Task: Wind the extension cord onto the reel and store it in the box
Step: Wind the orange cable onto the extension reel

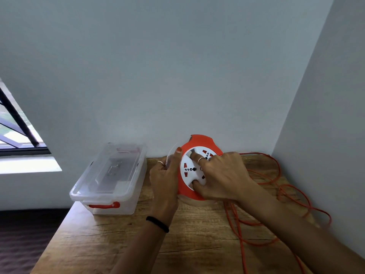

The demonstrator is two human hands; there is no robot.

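An orange reel (199, 142) with a white socket face stands tilted on the wooden table (122, 240), near the wall. My left hand (165, 178) grips its left rim, thumb on the orange front. On the white face lies my right hand (221, 175), with thumb and a finger pressed into its recesses. The orange cord (292, 196) lies loose in loops on the table to the right and trails off the front edge. A clear plastic box (110, 178) with its lid on and an orange latch stands to the left of the reel.
Two walls meet in a corner behind and to the right of the table. A window (17, 131) is at the far left, and the table's left edge drops to a dark floor.
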